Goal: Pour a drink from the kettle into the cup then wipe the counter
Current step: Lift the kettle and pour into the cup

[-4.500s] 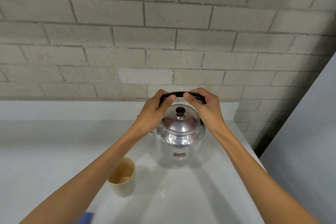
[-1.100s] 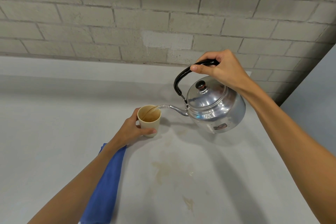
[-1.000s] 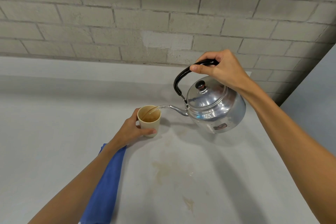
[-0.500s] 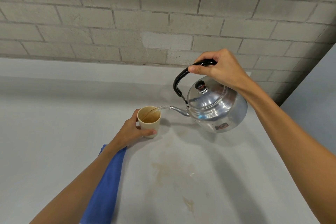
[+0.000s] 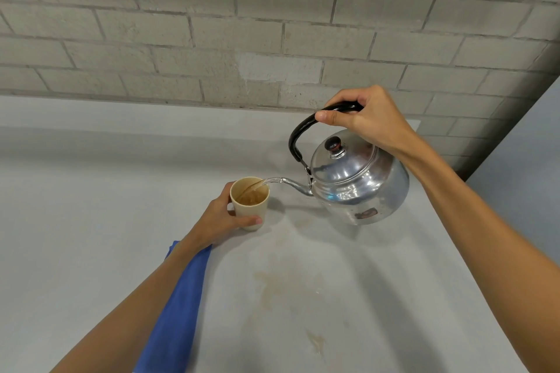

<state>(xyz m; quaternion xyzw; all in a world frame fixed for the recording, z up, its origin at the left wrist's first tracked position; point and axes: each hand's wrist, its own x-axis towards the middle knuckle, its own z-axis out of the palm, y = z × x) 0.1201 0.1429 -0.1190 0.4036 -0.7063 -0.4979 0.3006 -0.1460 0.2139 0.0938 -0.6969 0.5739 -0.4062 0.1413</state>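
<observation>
A shiny metal kettle (image 5: pixel 357 185) hangs tilted to the left above the counter, lifted by its black handle, on which my right hand (image 5: pixel 366 118) is closed. A thin brown stream runs from its spout into a beige cup (image 5: pixel 250 204) standing on the grey counter (image 5: pixel 91 221). My left hand (image 5: pixel 221 221) wraps the cup's left side and front. Brown liquid shows inside the cup. A blue cloth (image 5: pixel 178 306) lies on the counter under my left forearm, partly hidden by it.
Brownish stains (image 5: pixel 272 281) mark the counter in front of the cup, with a smaller one (image 5: pixel 315 342) nearer me. A grey brick wall (image 5: pixel 272 24) rises behind the counter. The counter's right edge runs beside a grey panel (image 5: pixel 521 166).
Both hands first held the upright kettle's handle. In the last second the left hand holds the cup while the right keeps the kettle tilted, pouring steadily with hardly any shift.
</observation>
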